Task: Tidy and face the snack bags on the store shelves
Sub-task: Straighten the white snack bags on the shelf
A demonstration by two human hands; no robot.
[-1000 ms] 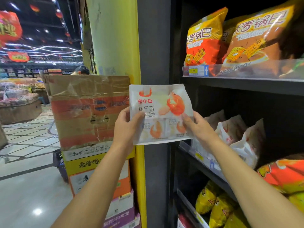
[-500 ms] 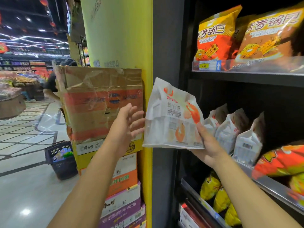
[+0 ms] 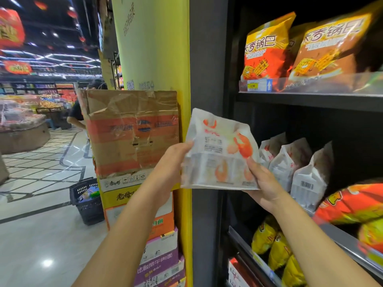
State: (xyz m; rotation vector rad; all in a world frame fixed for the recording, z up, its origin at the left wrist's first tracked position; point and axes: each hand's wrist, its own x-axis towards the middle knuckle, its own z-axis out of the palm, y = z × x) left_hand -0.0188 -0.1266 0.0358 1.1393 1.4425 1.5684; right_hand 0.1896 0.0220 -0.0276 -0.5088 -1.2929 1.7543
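I hold a white snack bag printed with orange shrimps [image 3: 217,152] in front of the dark shelf unit, its front facing me. My left hand [image 3: 172,162] grips its left edge. My right hand [image 3: 263,183] holds its lower right corner from below, thumb on the front. Just right of it, three matching white bags [image 3: 290,162] stand turned sideways on the middle shelf [image 3: 339,233]. Orange and yellow rice-crust bags [image 3: 267,46] fill the shelf above.
Orange bags [image 3: 352,204] lie at the right of the middle shelf, yellow bags [image 3: 273,249] sit on the shelf below. A yellow pillar [image 3: 157,59] and stacked cardboard boxes [image 3: 132,133] stand to the left. A black shopping basket [image 3: 87,201] sits on the floor; a person [image 3: 76,112] stands farther back.
My left hand, which had let go and hung open beside the bag, has come back and gripped its left edge. The bag has turned to face me more.
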